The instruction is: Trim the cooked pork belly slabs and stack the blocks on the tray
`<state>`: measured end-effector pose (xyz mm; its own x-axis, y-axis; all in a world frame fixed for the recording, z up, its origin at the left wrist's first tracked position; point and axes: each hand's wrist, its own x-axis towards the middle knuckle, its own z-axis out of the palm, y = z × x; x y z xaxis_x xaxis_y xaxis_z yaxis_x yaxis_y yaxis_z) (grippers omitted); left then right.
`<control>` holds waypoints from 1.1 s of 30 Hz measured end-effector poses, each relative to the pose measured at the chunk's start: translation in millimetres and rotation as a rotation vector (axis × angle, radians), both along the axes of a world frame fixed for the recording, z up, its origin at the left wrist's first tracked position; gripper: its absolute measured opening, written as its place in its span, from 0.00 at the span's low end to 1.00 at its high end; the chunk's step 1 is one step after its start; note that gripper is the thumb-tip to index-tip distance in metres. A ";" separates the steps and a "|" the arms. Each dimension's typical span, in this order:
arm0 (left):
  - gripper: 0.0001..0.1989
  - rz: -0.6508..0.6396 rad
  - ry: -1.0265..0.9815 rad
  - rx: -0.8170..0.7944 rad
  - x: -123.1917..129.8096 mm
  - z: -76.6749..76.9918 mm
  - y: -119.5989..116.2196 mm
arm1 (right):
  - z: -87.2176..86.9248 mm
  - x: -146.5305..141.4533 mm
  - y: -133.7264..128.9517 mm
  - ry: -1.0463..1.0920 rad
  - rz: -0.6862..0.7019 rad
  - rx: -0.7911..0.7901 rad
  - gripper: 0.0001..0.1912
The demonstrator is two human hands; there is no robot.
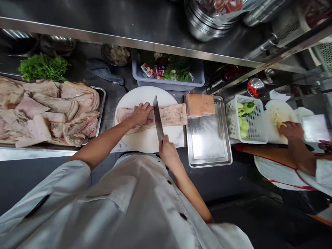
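A long slab of pork belly (173, 115) lies across a round white cutting board (147, 143). My left hand (142, 114) is on the slab's left part, fingers bent and thumb apart, holding it against the board. My right hand (169, 152) is closed round the handle of a cleaver (158, 119). The blade stands across the slab, just right of my left fingers. Whether its edge has gone into the meat, I cannot tell. The slab's right end reaches past the board toward pork pieces (199, 104) on a metal tray (209, 140).
At left, a large tray (103, 103) holds several pork pieces. Leafy greens (43, 67), a dark cloth (105, 71) and a blue-grey bin (169, 84) sit behind. A metal shelf (145, 45) overhangs the counter. At right are a white basket (252, 129) and another person's hand (292, 130).
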<state>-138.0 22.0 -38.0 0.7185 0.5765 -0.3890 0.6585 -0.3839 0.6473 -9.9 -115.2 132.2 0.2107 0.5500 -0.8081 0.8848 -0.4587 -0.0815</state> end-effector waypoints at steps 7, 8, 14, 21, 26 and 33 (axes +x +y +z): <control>0.32 -0.005 0.027 0.035 2.3 1.7 -2.0 | -50.8 0.5 44.4 0.003 0.021 0.088 0.13; 0.31 -0.005 0.028 0.042 1.9 1.2 -2.2 | -56.8 0.3 47.7 0.001 0.020 0.100 0.13; 0.31 -0.022 0.025 -0.024 -0.7 3.1 1.9 | -22.8 -2.1 -31.2 -0.025 0.006 -0.068 0.09; 0.33 -0.029 0.049 -0.038 -1.3 4.1 12.1 | -89.1 -5.4 32.7 0.025 0.004 0.105 0.15; 0.43 -0.032 0.120 -0.127 -6.3 -13.3 44.4 | -94.6 5.9 43.2 0.058 -0.031 0.147 0.16; 0.34 -0.103 0.167 -0.538 -15.4 -26.8 78.0 | -31.0 22.1 -58.9 0.078 -0.019 -0.032 0.12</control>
<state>-153.4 100.0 -64.8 0.6640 0.1962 -0.7216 0.7454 -0.0961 0.6597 12.2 -174.1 101.2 0.1567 0.5202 -0.8395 0.8674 -0.4789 -0.1349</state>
